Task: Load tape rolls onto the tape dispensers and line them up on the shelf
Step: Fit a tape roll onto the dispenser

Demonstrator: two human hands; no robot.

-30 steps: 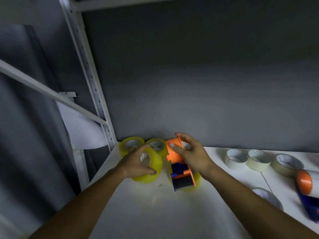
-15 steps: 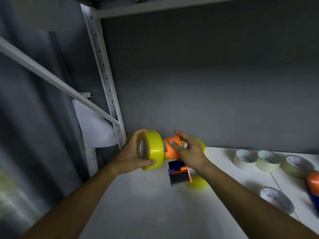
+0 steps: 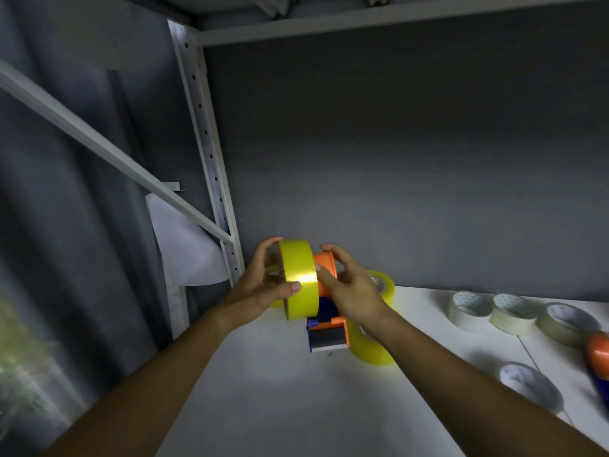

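My left hand point(image 3: 260, 285) grips a yellow tape roll point(image 3: 298, 278), held on edge above the white shelf point(image 3: 296, 407). Its open side is pressed against the orange hub of an orange and blue tape dispenser point(image 3: 326, 321). My right hand point(image 3: 349, 288) holds that dispenser by its orange top. Two more yellow rolls lie just behind and to the right of the dispenser, one point(image 3: 384, 285) at the back wall and one point(image 3: 370, 349) under my right wrist.
Three pale tape rolls point(image 3: 509, 313) stand in a row at the back right, with a fourth point(image 3: 530, 385) lying nearer. A second orange and blue dispenser point(image 3: 599, 356) shows at the right edge. A white upright post point(image 3: 211, 166) bounds the shelf on the left.
My left hand lifted the yellow roll off the shelf, turned it on edge and brought it against the dispenser's hub. My right hand raised the dispenser slightly.
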